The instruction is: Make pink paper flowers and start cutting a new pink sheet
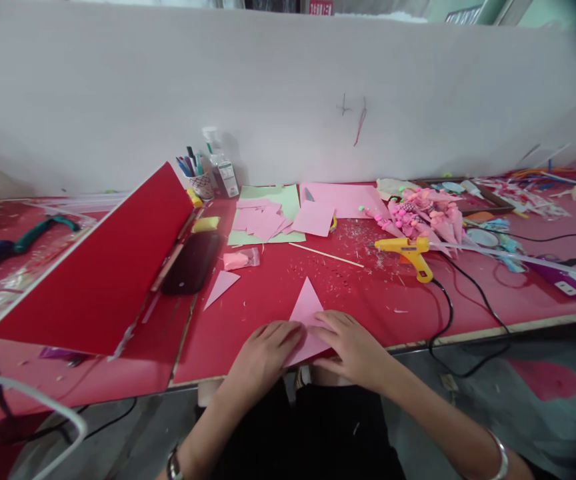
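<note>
The left hand [267,350] and the right hand [354,341] are touching a pointed pink sheet [307,303] at the near edge of the table [393,297]. A smaller pink triangle [221,287] is lying to its left. Beyond, pink papers [263,221] are overlapping on a pale green sheet [289,197]. A yellow glue gun [412,249] is resting rightward, before heaped pink cones [428,215].

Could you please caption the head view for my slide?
Left hand and right hand touch pointed pink paper on a red table.

Craft workshop | glue gun [412,249] | pink paper pieces [264,220] | pen cup [201,187]
</note>
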The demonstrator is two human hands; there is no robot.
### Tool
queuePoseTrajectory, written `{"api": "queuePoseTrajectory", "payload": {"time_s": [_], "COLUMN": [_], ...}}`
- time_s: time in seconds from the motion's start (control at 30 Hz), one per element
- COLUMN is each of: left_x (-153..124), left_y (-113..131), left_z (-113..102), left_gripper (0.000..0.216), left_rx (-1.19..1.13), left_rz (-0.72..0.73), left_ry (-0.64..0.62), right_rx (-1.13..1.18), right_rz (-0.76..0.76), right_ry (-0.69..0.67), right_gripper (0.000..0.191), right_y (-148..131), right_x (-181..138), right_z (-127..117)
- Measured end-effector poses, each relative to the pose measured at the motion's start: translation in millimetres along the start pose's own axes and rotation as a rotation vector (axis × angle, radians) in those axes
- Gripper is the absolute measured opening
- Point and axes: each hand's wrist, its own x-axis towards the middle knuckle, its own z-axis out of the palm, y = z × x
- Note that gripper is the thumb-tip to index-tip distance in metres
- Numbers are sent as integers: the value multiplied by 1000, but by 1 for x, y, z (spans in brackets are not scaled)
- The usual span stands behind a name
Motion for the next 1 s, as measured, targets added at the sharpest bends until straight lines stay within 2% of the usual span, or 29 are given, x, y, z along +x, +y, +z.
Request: {"api": "queuePoseTrajectory", "payload": {"time_s": [0.1, 0.27, 0.37, 0.47, 0.73, 1.0], "left_x": [-1, -2, -3, -3, -1, 0], "left_y": [-5, -6, -7, -7, -6, -4], "left_z": [-2, 4, 8, 11, 18, 13], "left_gripper": [36, 20, 14, 18, 22, 30], "left_rx": [-26, -50, -47, -24, -1, 59], "left_rz": [-24, -41, -89, -138, -313, -412], "left_ry": [30, 121, 192, 255, 312, 253], "right_rx": [89, 218, 287, 324, 185, 48], "right_rz": [-8, -38, -46, -31, 104, 116], "right_ry": [-12, 41, 66, 88, 128, 123], "right_gripper": [33, 17, 13, 16, 21, 17], "right_y": [11, 24, 28, 28, 26, 20], "right_x": [1, 9, 14, 19, 26, 26], "right_z": [1, 4, 5, 7, 19, 19]}}
